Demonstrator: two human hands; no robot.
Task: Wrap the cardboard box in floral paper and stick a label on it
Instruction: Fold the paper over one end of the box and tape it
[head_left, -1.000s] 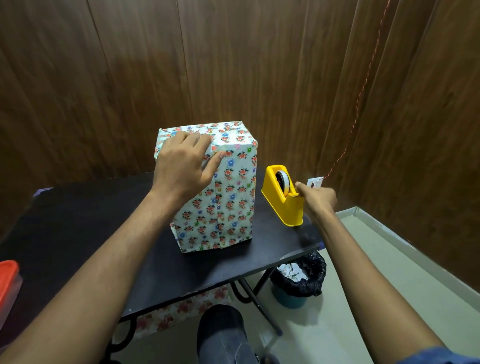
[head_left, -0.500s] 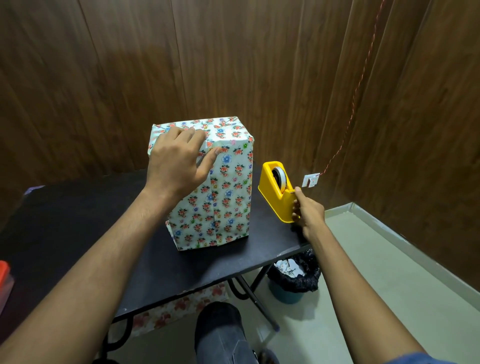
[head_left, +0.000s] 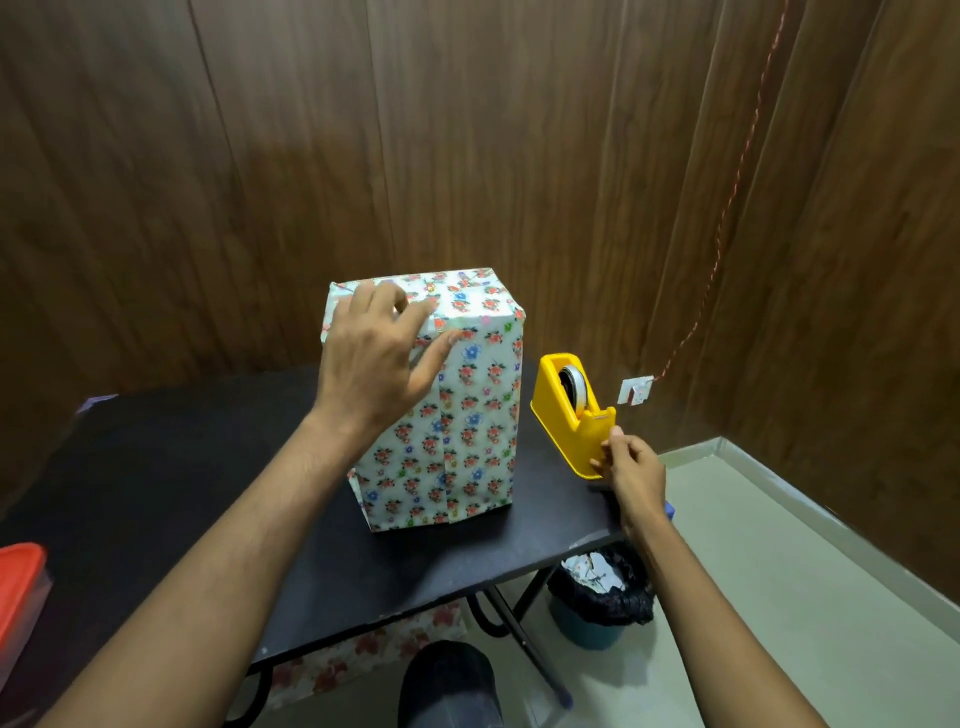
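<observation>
1. Standing upright mid-table on black folding table (head_left: 156, 467): box wrapped in floral paper (head_left: 467, 415).
2. Resting on its top near edge: left hand (head_left: 374, 358), fingers spread, relaxed.
3. Just right: yellow tape dispenser (head_left: 574, 410); right hand (head_left: 631, 462) pinching at its cutter end.
4. No readable writing anywhere.

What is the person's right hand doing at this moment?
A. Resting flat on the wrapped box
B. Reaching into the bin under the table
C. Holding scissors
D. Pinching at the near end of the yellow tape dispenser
D: the right hand has its fingertips pinched at the near end of the yellow tape dispenser, while the left hand rests on the wrapped box.
</observation>
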